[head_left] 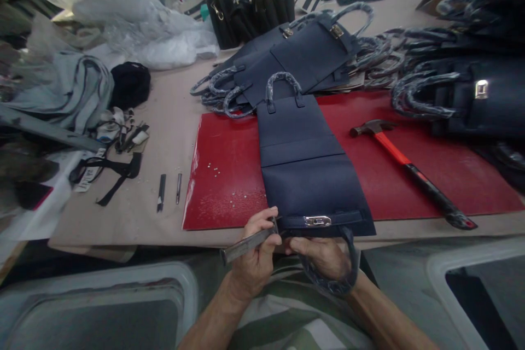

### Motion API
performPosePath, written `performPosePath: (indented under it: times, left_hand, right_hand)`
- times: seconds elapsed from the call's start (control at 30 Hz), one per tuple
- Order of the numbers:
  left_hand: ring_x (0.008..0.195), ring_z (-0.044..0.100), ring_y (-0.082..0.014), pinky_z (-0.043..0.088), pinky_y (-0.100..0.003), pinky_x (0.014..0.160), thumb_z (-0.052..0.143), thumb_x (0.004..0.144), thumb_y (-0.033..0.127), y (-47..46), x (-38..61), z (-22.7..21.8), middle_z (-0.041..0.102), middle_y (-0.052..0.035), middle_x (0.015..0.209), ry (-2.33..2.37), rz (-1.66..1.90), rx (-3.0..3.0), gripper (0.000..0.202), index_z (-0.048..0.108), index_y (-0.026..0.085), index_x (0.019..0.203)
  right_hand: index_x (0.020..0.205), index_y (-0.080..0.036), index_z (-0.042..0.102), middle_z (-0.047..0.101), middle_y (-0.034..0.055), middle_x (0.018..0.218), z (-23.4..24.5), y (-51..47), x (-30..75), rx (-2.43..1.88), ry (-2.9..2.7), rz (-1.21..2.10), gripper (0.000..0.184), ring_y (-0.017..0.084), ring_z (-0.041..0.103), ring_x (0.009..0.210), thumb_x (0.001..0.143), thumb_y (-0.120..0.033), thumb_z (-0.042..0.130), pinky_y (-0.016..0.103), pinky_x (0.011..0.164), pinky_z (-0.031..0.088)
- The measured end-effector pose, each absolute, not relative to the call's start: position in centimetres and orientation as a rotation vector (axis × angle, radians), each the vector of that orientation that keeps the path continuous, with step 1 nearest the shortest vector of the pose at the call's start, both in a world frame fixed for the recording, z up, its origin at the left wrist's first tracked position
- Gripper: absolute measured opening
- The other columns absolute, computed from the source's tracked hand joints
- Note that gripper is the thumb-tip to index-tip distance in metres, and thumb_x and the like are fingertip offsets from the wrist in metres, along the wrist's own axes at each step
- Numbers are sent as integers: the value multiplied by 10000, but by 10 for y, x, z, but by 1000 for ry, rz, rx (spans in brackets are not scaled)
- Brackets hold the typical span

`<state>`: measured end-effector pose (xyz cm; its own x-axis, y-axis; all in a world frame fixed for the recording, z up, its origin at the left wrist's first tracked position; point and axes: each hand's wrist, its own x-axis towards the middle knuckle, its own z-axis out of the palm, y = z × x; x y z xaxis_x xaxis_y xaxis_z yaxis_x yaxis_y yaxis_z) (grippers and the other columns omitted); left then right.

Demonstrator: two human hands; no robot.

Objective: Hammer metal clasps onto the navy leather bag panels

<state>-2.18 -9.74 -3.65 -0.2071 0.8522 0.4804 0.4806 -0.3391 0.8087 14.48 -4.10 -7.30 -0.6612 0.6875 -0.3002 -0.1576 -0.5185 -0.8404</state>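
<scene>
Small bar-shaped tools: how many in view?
3: a metal bar in the left hand; a dark bar and thinner rod left of the red mat. More may be hidden.

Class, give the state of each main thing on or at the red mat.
Navy bag body: spread open
Far handle: plastic-wrapped
Near handle: plastic-wrapped, hanging down
Silver clasp: locked or not, unclear
Claw hammer: lying unheld
Metal tool: gripped by left hand
Red mat: flat, partly covered
</scene>
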Motion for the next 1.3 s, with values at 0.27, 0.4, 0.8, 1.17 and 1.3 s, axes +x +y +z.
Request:
performPosePath:
  times: [0.27, 0.4, 0.8, 1.17, 1.3]
  left_hand:
    - [1252, 604, -262, 556, -433, 1034, 544, 999, 219, -98, -16, -35, 635, -172, 1239, 1511, 1596, 1887, 169, 518, 160, 1156]
    - [1252, 603, -278, 570, -461, 1019, 552, 990, 198, -98, -12, -35, 628, -171, 1246, 1545, 1658, 1891, 201, 522, 166, 1186]
    - [1222, 628, -257, 583, -417, 1003, 543, 1001, 241, -98, -21, -38, 655, -179, 1218, 1576, 1582, 1922, 173, 524, 161, 1153]
    - [1107, 689, -227, 599, -376, 944, 552, 986, 226, -80, -35, -30, 701, -139, 1156, 1578, 1405, 1970, 85, 586, 188, 1055]
    - [1075, 692, -215, 581, -362, 937, 574, 975, 247, -66, -40, -33, 708, -112, 1126, 1634, 1393, 1845, 90, 603, 190, 1038]
  right_hand:
    - [755, -210, 736, 675, 36, 781, -73, -45, 138, -805, -930, 2213, 153, 206, 594, 783, 785, -360, 750, 365, 836, 474]
    - [669, -207, 705, 657, 44, 748, -66, -46, 128, -792, -835, 2215, 214, 210, 576, 764, 763, -393, 756, 358, 810, 465]
    - [702, -202, 713, 643, 30, 730, -59, -44, 125, -827, -860, 2213, 234, 191, 549, 712, 716, -423, 787, 353, 789, 467]
    - [655, -188, 711, 648, 49, 731, -63, -41, 126, -904, -845, 2250, 266, 212, 575, 764, 705, -439, 785, 379, 809, 462]
    - [588, -174, 710, 656, 62, 724, -52, -34, 120, -995, -881, 2168, 326, 213, 587, 785, 677, -472, 807, 372, 842, 456]
